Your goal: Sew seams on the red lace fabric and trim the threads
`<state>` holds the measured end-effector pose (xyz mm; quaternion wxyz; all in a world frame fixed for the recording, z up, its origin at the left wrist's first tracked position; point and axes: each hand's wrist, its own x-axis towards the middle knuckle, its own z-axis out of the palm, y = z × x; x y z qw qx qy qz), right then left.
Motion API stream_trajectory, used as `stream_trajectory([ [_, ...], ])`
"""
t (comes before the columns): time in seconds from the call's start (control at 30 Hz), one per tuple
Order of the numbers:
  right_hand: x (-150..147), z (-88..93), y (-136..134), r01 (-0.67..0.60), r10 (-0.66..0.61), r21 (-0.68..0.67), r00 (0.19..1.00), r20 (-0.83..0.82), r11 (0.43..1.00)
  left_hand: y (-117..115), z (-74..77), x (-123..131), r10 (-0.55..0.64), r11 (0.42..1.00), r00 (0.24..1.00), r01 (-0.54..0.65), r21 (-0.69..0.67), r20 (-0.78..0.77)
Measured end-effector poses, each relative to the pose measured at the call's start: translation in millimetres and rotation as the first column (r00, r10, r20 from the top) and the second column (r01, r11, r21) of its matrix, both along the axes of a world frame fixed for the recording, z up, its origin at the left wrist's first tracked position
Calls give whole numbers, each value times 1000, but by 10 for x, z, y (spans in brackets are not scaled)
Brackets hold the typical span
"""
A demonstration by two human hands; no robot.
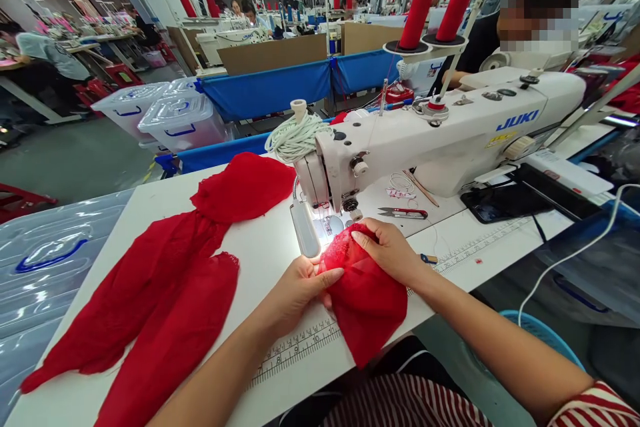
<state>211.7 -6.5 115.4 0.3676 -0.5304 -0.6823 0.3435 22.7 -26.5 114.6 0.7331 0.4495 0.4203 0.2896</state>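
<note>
A piece of red fabric with a gathered, lacy upper edge hangs between my two hands, just in front of the sewing machine. My left hand pinches its left side, thumb on top and fingers beneath. At the upper right edge, my right hand grips the cloth between thumb and fingers. The needle area sits right behind the fabric, lit by a small lamp. To the left, more red fabric pieces lie spread on the white table.
Thread snips and a black phone lie on the table right of the needle. A printed ruler runs along the front edge. Two red thread cones stand behind the machine. Plastic bins flank the left side. A co-worker sits opposite.
</note>
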Motion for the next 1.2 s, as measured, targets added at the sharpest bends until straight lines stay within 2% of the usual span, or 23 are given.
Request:
stream_trajectory([
  [0.1, 42, 42, -130, 106, -143, 290, 983, 111, 951, 3, 16, 23, 97, 983, 990, -79, -164, 106],
  [0.17, 45, 45, -271, 109, -182, 366, 968, 171, 924, 6, 20, 39, 174, 968, 973, -141, -209, 152],
  [0.27, -11, -31, -428, 41, -164, 353, 931, 327, 935, 12, 9, 60, 226, 956, 956, -180, -231, 189],
  [0.33, -67, -114, -449, 38, -174, 351, 915, 365, 936, 16, 0, 71, 233, 956, 950, -185, -228, 206],
  [0.47, -126, -204, -353, 21, -134, 335, 939, 318, 942, 18, -2, 73, 263, 951, 936, -210, -228, 234],
  [0.73, -103, -111, -244, -7, -55, 207, 955, 290, 978, 23, 38, 67, 332, 931, 907, -270, -247, 259],
  [0.93, -106, -108, -232, -20, -40, 194, 953, 301, 981, 33, -4, 62, 432, 893, 848, -355, -278, 305],
  [1.07, -97, -122, -215, -14, -44, 199, 957, 285, 980, 40, -37, 56, 497, 858, 821, -418, -297, 282],
  [1.13, -96, -140, -204, -13, -45, 215, 964, 264, 977, 36, -43, 59, 501, 859, 825, -437, -266, 262],
  [1.2, -99, -157, -200, -35, -18, 225, 973, 231, 974, 31, -38, 60, 461, 883, 865, -424, -202, 199],
])
